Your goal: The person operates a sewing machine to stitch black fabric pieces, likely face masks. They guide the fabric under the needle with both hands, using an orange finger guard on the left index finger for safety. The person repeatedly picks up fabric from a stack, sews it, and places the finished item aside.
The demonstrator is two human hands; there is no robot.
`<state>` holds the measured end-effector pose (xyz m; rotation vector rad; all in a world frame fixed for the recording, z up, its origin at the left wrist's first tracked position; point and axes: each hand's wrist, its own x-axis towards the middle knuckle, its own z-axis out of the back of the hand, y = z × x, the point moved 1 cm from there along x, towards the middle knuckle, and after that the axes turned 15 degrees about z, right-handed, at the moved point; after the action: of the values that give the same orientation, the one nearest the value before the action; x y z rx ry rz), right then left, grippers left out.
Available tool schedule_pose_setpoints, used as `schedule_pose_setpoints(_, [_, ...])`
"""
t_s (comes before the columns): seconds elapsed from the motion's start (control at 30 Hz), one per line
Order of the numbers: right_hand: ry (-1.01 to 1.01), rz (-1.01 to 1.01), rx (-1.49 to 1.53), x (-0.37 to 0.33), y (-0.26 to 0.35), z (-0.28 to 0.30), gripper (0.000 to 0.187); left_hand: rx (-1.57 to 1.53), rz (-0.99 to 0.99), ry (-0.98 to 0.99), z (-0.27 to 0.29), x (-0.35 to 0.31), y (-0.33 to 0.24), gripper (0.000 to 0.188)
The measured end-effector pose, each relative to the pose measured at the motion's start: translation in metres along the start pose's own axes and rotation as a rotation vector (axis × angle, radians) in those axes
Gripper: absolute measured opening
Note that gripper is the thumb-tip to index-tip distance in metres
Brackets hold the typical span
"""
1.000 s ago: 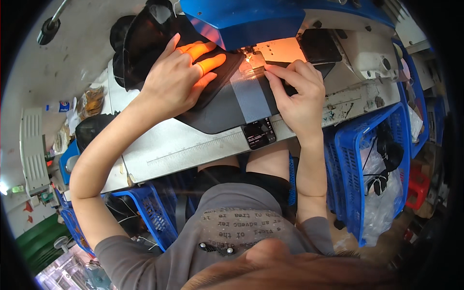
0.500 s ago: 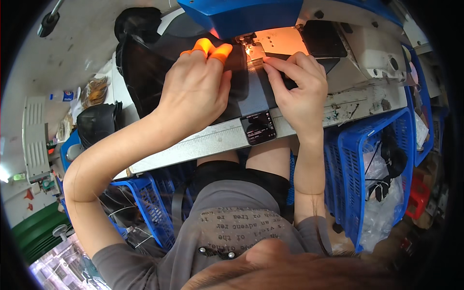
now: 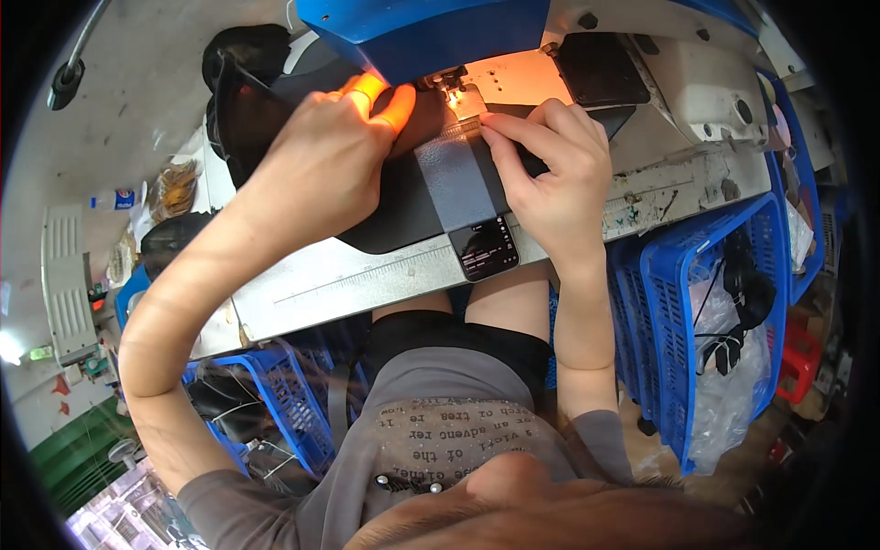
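Observation:
Black fabric (image 3: 426,197) lies across the bed of a blue and white sewing machine (image 3: 417,37), its rounded near edge reaching the table's ruler strip. My left hand (image 3: 335,151) is closed on the fabric left of the needle, its thumb hidden underneath; two of its fingers look bright orange. Beside the lit presser foot (image 3: 451,81), my right hand (image 3: 555,151) pinches with thumb and forefinger. What sits in that pinch is too small to make out. A shiny grey strip (image 3: 454,183) runs from the needle area toward me.
A phone (image 3: 484,249) with its screen lit lies at the table's front edge (image 3: 367,284). Blue plastic baskets (image 3: 674,367) stand on the right, holding clear bags and black pieces. Another blue basket (image 3: 284,394) is at lower left. More black material (image 3: 243,110) is bunched at the far left.
My left hand has moved left and slightly toward me, drawing the fabric off the grey strip. The fabric's rounded edge now shows near the ruler. My right hand keeps its pinch beside the foot.

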<state>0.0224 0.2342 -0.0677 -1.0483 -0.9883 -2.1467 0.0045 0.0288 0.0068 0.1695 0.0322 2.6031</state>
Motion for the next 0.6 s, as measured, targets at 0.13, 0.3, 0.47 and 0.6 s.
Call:
schedule_pose_setpoints(0.13, [0.021, 0.024, -0.012, 0.002, 0.002, 0.002, 0.012, 0.251, 0.038, 0.096, 0.003, -0.001, 0.008, 0.043])
schedule_pose_setpoints(0.3, [0.026, 0.019, -0.005, 0.003, 0.002, 0.003, 0.012, 0.23, -0.003, -0.164, -0.011, -0.006, 0.015, 0.029])
schedule_pose_setpoints(0.47, [0.018, 0.018, -0.013, 0.002, 0.001, 0.001, 0.01, 0.247, 0.098, -0.207, -0.016, -0.006, 0.006, 0.03])
schedule_pose_setpoints(0.6, [0.01, 0.021, -0.007, 0.001, 0.0, 0.0, 0.008, 0.29, 0.219, -0.228, -0.019, -0.009, -0.008, 0.032])
